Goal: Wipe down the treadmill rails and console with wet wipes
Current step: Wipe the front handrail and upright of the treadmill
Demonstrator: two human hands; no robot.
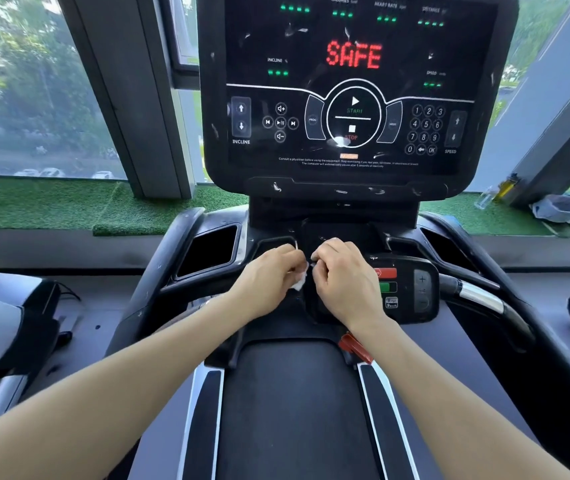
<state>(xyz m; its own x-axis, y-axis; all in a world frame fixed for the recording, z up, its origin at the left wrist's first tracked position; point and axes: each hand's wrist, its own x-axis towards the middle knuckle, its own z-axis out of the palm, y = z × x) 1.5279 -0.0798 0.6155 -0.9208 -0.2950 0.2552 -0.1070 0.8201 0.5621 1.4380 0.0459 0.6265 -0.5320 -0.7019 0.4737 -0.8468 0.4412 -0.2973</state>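
A single head-worn wide-angle view looks forward and down from above the belt (294, 410) of a treadmill, squarely facing the console (352, 88), which fills the upper centre at close range. Both forearms reach in from the bottom corners, and the hands (307, 275) meet near mid-frame, just below the console. Straight lines bow toward the edges, where windows (30, 91) and green turf (51, 202) flank the machine.

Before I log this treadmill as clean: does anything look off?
Yes. White shreds and smears dot the console, thickest near the STOP button; they look like wipe residue. Both hands pinch a small wipe.
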